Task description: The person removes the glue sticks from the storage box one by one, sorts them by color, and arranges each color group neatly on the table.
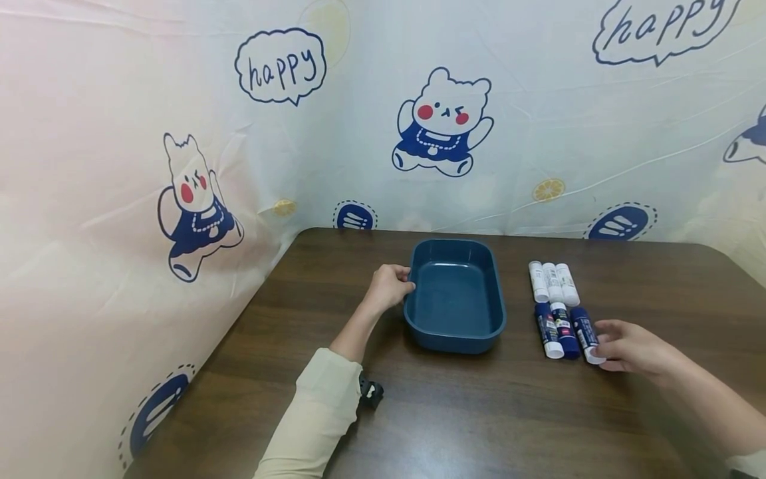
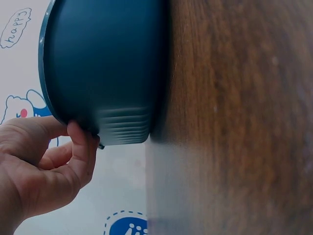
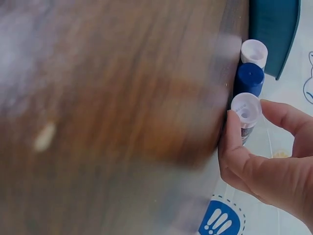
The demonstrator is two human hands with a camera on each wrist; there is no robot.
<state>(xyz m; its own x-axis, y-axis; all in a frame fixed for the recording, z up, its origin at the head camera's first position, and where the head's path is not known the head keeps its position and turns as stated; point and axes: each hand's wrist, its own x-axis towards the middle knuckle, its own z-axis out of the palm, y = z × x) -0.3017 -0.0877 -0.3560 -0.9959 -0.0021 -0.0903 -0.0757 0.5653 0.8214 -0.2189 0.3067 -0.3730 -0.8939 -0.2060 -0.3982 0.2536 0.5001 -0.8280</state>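
Note:
My left hand (image 1: 389, 287) holds the left rim of a dark teal plastic basin (image 1: 457, 342), thumb and fingers on its edge; the left wrist view shows the basin's outer wall above the tabletop. Toward the right, my right hand (image 1: 637, 347) pinches the white lower end of a blue glue stick (image 1: 584, 329), the rightmost of the front row. Beside it lie two more glue sticks, one with a blue end (image 3: 250, 78) facing the wrist camera and one with a white end (image 3: 254, 52). Three white glue sticks (image 1: 553, 283) form the row behind.
Everything rests on a brown wooden table (image 1: 479, 412). A printed cloth backdrop (image 1: 359, 133) hangs behind it and along the left side. Close to the left sleeve, a small black object (image 1: 372, 394) shows below the wrist.

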